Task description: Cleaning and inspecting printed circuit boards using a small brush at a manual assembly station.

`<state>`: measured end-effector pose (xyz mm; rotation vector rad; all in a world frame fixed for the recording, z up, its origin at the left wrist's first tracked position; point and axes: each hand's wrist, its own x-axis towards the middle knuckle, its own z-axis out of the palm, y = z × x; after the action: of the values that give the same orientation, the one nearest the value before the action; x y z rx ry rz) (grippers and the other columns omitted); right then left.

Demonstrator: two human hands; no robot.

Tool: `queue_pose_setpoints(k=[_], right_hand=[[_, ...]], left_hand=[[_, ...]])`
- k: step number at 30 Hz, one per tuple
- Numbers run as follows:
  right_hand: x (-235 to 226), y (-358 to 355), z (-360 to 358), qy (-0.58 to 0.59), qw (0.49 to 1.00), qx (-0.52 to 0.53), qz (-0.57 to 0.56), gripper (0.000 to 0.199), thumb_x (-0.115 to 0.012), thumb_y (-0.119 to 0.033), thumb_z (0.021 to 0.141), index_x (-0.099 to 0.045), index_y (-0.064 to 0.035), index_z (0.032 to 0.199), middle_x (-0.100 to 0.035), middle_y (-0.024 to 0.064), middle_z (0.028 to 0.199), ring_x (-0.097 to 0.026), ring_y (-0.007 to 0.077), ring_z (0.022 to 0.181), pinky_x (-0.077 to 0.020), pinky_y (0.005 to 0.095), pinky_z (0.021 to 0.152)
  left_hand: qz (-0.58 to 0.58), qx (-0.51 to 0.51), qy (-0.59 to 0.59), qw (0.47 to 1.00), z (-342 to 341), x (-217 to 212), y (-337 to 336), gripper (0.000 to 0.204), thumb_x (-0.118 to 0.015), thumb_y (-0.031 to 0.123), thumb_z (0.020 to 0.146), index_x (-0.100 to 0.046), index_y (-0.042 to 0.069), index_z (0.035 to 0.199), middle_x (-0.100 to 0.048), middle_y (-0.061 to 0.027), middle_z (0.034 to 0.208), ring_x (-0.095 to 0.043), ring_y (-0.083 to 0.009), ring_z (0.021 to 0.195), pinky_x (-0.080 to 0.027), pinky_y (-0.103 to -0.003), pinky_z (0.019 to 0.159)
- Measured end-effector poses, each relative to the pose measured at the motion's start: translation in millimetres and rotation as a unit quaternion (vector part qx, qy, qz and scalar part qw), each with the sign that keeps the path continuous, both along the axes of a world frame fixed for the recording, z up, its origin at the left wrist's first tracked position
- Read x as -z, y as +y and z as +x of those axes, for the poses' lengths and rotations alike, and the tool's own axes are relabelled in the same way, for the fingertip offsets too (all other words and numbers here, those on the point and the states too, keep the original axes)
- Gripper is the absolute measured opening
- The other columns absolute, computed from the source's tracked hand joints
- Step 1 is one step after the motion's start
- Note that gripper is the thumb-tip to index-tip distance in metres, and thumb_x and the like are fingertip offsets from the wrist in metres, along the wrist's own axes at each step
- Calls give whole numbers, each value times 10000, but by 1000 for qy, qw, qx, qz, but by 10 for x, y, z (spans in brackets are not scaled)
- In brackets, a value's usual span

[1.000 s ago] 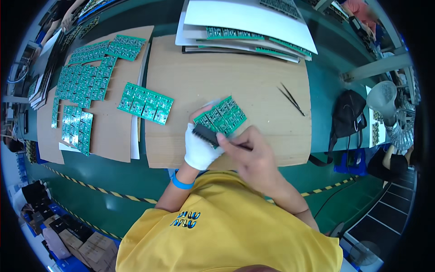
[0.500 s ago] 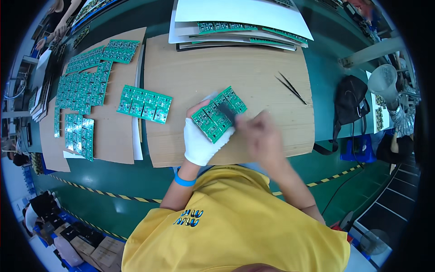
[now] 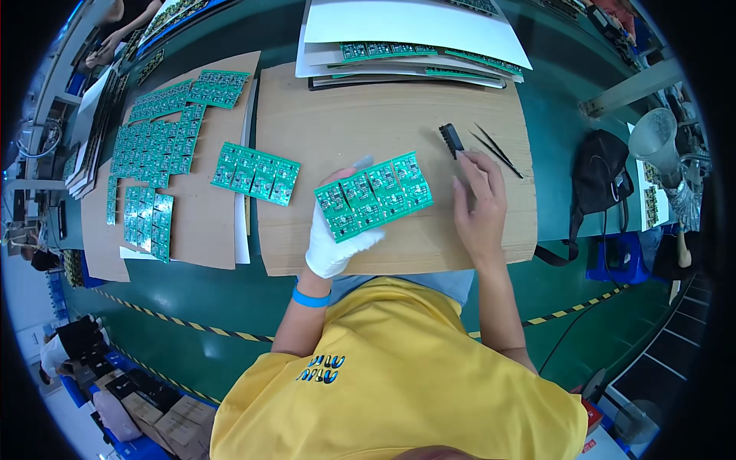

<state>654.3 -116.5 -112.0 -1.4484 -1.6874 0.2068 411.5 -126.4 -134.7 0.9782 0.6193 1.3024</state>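
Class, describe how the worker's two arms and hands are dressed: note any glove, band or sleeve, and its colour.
The left hand wears a white fabric glove, with a blue band round the wrist just below it. The right hand is bare, with no glove or band. Both forearms are uncovered; short yellow sleeves of a T-shirt end at the upper arms.

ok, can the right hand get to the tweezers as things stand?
Probably yes. The right hand is bare and empty, fingertips by the black brush, and the tweezers lie just beyond on open board with nothing between.
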Motion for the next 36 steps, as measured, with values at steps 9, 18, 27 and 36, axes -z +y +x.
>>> queue_pose_setpoints(k=[9,18,27,36], right_hand=[[-295,15,-304,-137,934,-329,-7,453,-617,-194,1018,-557,-9,1428,-630,219,1343,-656,387,1197,-571,461,947],[27,53,-255,634,569,-274,-447,623,-292,-434,1137,-493,102,1382,-715,249,1160,-747,425,961,-657,448,719],[56,65,-238,637,556,-302,-441,628,-291,-428,1137,-453,113,1414,-701,281,1177,-740,438,992,-658,475,732],[-147,-2,-150,263,885,-182,-338,513,-461,-397,1110,-657,65,1216,-737,200,970,-708,317,756,-556,389,678]], left_hand=[[-71,11,-13,997,-22,70,45,697,-851,139,830,-467,77,1408,-651,-165,1259,-690,-233,1052,-586,-387,865],[-156,-24,-10,987,33,44,44,121,-549,104,1072,-535,63,1185,-687,-101,897,-661,-160,650,-479,-273,494],[-165,-23,-8,986,36,30,54,128,-546,91,1070,-547,57,1193,-690,-90,897,-657,-154,631,-464,-271,476],[-188,2,-22,982,17,-55,14,301,-488,155,1099,-536,37,1371,-710,-71,1013,-696,-142,719,-504,-261,508]])
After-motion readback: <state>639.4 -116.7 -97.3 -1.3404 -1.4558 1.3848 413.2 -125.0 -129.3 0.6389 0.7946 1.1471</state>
